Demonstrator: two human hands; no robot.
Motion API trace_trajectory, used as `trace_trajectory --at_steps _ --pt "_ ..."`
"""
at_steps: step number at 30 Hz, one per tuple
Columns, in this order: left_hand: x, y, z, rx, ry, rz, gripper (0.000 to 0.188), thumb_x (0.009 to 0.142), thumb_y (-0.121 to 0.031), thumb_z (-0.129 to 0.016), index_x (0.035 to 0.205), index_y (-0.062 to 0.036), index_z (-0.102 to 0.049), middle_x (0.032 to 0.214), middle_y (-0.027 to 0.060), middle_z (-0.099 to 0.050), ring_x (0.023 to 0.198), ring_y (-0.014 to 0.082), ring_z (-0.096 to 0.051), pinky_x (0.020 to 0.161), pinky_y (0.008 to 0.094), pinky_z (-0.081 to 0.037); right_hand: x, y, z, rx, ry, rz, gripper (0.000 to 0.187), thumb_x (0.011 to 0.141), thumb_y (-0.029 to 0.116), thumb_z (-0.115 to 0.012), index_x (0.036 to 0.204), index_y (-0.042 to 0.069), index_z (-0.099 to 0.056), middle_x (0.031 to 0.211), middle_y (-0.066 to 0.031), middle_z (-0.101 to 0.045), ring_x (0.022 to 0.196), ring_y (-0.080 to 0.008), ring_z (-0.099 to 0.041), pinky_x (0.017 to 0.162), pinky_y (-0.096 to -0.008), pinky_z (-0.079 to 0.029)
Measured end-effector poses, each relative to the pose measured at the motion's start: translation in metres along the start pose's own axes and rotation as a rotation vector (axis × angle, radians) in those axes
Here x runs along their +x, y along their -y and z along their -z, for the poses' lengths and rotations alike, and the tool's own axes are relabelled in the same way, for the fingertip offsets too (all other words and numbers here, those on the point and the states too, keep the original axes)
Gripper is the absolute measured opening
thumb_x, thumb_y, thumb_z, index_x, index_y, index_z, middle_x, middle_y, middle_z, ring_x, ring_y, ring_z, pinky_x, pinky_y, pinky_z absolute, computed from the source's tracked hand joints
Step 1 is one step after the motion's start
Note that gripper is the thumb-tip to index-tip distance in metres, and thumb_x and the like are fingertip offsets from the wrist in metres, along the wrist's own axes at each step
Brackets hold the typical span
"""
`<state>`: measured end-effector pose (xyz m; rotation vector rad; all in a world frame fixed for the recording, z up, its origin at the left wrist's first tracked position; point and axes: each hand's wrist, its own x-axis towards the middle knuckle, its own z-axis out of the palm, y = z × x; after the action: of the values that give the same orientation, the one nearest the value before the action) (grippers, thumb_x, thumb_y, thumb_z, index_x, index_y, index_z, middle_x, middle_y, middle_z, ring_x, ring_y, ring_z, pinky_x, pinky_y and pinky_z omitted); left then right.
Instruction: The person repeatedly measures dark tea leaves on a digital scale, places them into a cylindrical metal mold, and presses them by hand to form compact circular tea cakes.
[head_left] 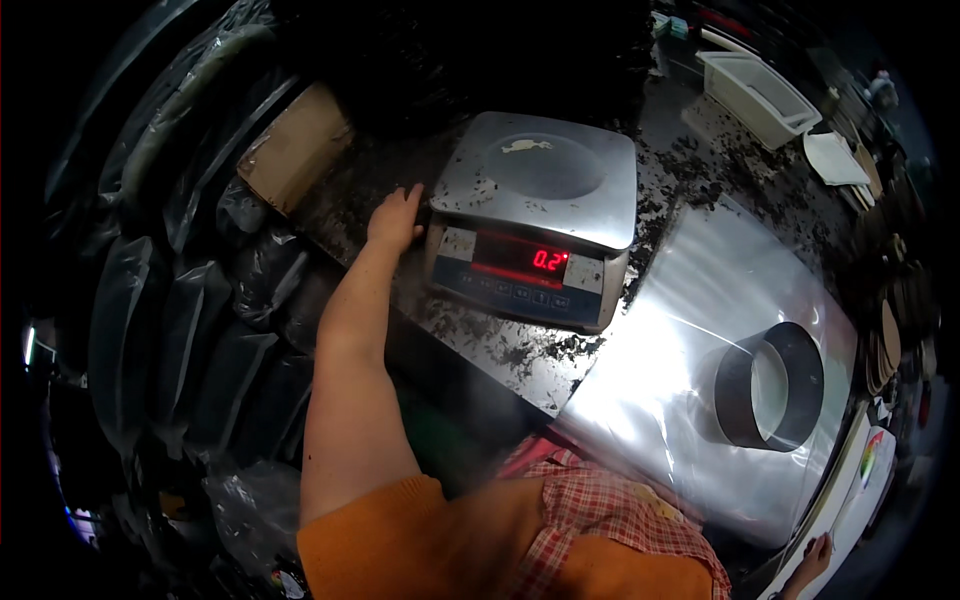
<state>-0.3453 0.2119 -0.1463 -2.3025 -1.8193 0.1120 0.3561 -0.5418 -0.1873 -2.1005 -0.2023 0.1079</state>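
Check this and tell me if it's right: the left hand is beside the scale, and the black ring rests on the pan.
Not quite: the black ring rests on the clear plastic, not on the pan, as the head view shows. The left hand is indeed beside the scale.

The left hand (397,217) is placed beside a digital scale (532,222), fingers extended; contact cannot be determined. Dark flakes (745,165) litter the worktop (553,388). A dark ring (736,400) sits on clear plastic sheets (650,370). The right hand (814,560) is at a white printed sheet (852,515), lower right; grip unclear.
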Motion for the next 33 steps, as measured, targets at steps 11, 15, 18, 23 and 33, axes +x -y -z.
trace_trajectory --at_steps 11,15,18,23,33 --pt "-0.005 0.009 0.109 -0.513 -0.977 -0.104 0.065 0.064 0.003 -0.061 0.126 -0.0098 -0.043 0.12 0.0139 -0.052 0.109 0.0325 -0.051 0.092 0.0367 -0.043 0.08 -0.039 0.067 0.076 -0.148 0.167 0.037 0.09 0.026 -0.053 0.116 0.0 -0.054 0.106 -0.01 -0.058 0.09 -0.0158 -0.057 0.076 -0.0257 -0.048" --pt "-0.003 -0.123 0.103 -0.217 -0.444 -0.53 0.068 0.06 0.003 -0.068 0.123 -0.0112 -0.046 0.125 0.0105 -0.048 0.119 0.0292 -0.043 0.099 0.0368 -0.037 0.091 0.042 -0.02 0.099 -0.083 0.271 0.038 0.09 0.026 -0.053 0.118 0.0 -0.053 0.109 -0.0094 -0.058 0.095 -0.0177 -0.056 0.084 -0.0249 -0.043" --pt "-0.016 -0.132 0.101 -0.229 -0.251 -0.516 0.079 0.065 -0.02 -0.072 0.134 -0.0135 -0.033 0.138 0.0158 -0.031 0.13 0.0325 -0.026 0.107 0.0429 -0.021 0.145 0.142 -0.153 -0.216 0.101 0.701 0.028 0.089 0.013 -0.052 0.112 -0.003 -0.055 0.109 -0.0114 -0.06 0.104 -0.0183 -0.055 0.09 -0.0276 -0.041" --pt "-0.043 -0.09 0.131 -0.353 -0.518 -0.258 0.077 0.072 -0.033 -0.067 0.136 -0.0109 -0.03 0.14 0.0168 -0.029 0.13 0.0334 -0.026 0.105 0.0463 -0.022 0.259 0.214 -0.227 -0.752 -0.081 1.057 0.04 0.087 0.016 -0.053 0.123 0.0 -0.045 0.127 -0.0163 -0.047 0.12 -0.0287 -0.042 0.098 -0.0353 -0.034" --pt "-0.238 0.025 -0.044 -0.446 -0.065 0.648 0.072 0.076 -0.018 -0.067 0.135 -0.0023 -0.029 0.137 0.0224 -0.029 0.126 0.0352 -0.031 0.104 0.0374 -0.027 0.377 0.153 -0.238 -1.057 0.172 0.494 0.041 0.088 0.026 -0.051 0.121 0.003 -0.047 0.121 -0.0214 -0.049 0.103 -0.0397 -0.05 0.087 -0.0431 -0.041"
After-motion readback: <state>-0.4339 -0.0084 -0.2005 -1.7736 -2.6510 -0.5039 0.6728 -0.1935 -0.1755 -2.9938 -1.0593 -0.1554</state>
